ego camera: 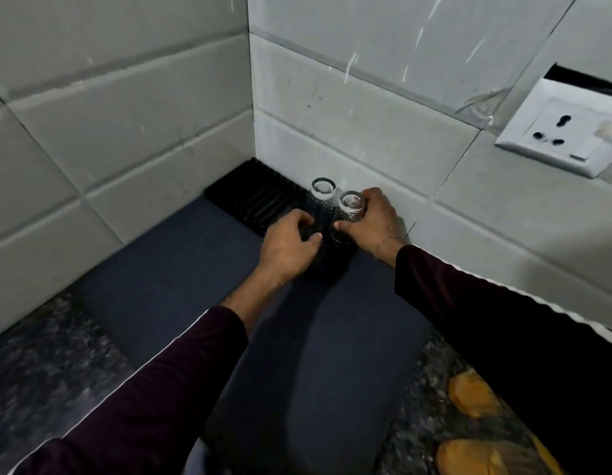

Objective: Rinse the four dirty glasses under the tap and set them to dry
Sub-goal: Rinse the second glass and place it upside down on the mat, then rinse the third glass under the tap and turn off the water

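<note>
Biggest risk we see: the 2 clear upturned drinking glasses stand nearly touching on the black ribbed drying rack (253, 195), so a nudge could clink or tip them on those ridges, right by the wall. Left hand (289, 243) is curled low around the base of the farther glass (322, 195); blur means we can't tell if it's gripping. Right hand (373, 221) is wrapped around the nearer glass (351, 209), wrist bent toward the tiles.

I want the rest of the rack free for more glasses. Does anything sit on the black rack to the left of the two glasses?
Nothing visible does. The black rack is bare left of the two glasses, up to the corner; the right hand grips the nearer glass.
</note>
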